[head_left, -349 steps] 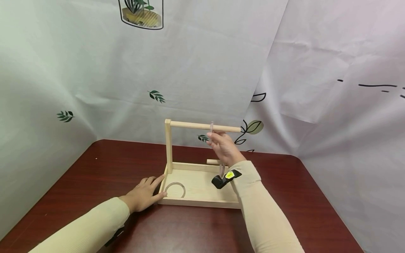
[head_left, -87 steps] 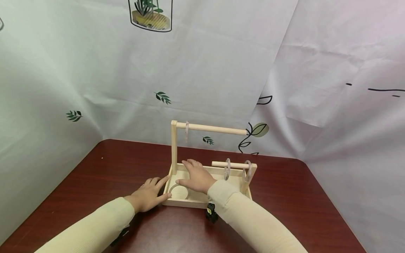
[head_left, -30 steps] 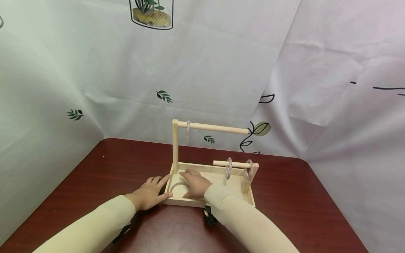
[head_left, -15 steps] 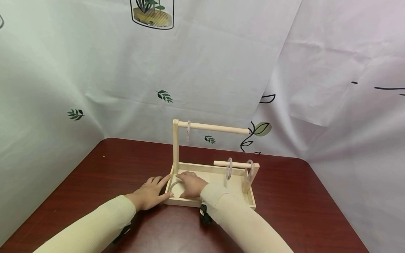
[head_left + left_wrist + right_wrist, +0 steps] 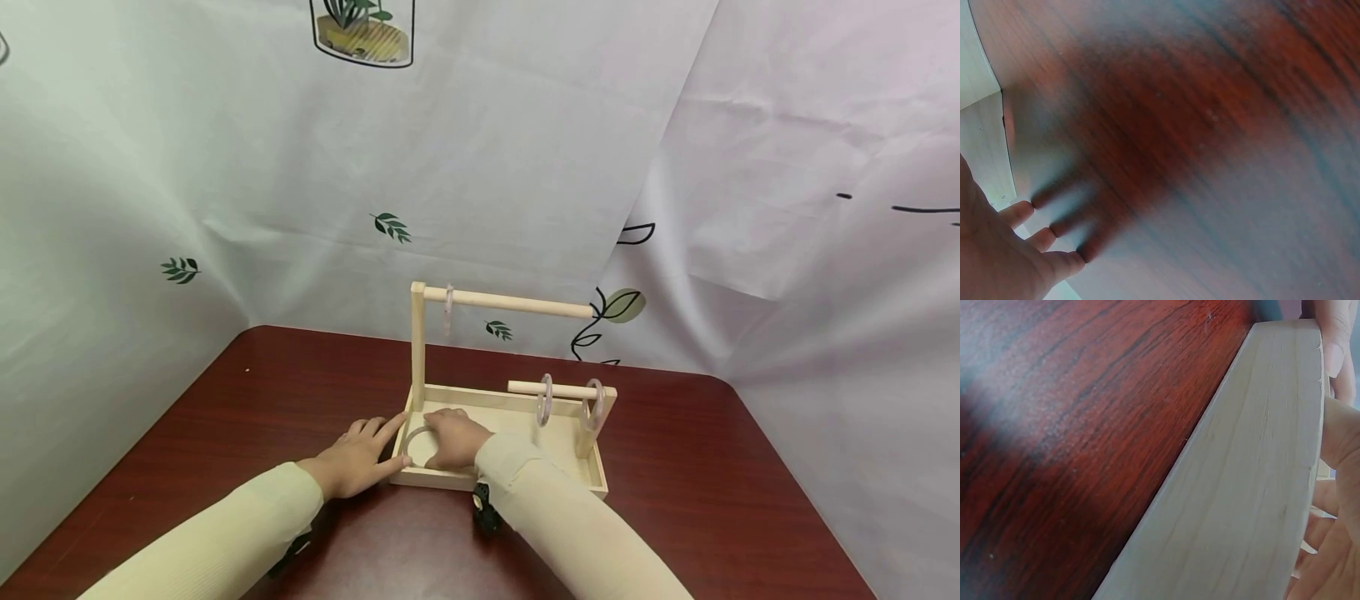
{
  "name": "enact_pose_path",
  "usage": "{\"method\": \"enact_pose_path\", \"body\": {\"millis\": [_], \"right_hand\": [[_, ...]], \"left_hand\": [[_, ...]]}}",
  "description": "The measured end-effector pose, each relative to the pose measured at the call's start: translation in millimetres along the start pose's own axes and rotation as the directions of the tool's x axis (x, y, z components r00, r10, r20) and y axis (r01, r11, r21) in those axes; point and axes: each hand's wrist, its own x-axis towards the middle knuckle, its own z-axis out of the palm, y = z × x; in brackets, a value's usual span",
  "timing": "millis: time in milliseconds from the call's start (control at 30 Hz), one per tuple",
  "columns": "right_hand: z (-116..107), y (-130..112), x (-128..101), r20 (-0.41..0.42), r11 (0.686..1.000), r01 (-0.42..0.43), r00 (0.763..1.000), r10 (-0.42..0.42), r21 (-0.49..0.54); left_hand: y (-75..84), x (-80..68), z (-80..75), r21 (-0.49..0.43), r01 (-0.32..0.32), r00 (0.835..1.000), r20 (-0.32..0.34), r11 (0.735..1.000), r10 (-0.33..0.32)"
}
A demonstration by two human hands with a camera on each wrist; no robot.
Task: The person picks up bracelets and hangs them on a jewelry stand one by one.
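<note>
A light wooden two-bar stand has a shallow tray base (image 5: 517,483). My left hand (image 5: 352,460) rests at the tray's left end, fingers stretched against its side and thumb over the front corner. Inside the tray my right hand (image 5: 459,440) reaches down over a pale, translucent bangle (image 5: 409,442) lying flat in the left part. Thumb and forefinger spread at the bangle's right side, which they hide; I cannot tell whether they grip it. The right wrist view shows the tray's front wall (image 5: 1235,462) with fingers behind it.
One bangle (image 5: 448,312) hangs near the post on the tall bar (image 5: 517,302). Two more, a left bangle (image 5: 544,402) and a right bangle (image 5: 595,407), hang on the short bar (image 5: 562,390). The stand sits on a dark red wooden table (image 5: 675,483) before a white printed cloth (image 5: 525,167).
The bangle once held at the tall bar now hangs near its post. Later my right hand came down into the tray and moved left onto the flat bangle. My left hand keeps its place.
</note>
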Motion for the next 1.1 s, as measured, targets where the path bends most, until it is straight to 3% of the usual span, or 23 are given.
{"method": "enact_pose_path", "body": {"millis": [400, 1100], "right_hand": [[2.7, -3.3, -1.4, -0.011, 0.992, -0.028, 1.000, 0.026, -0.122], [2.7, -3.5, -2.7, -0.065, 0.998, -0.006, 0.998, 0.001, -0.069]], "left_hand": [[2.0, -0.3, -1.9, -0.012, 0.021, 1.000, 0.021, 1.000, -0.021], [1.3, -0.5, -1.5, -0.016, 0.014, 1.000, 0.012, 1.000, -0.013]]}}
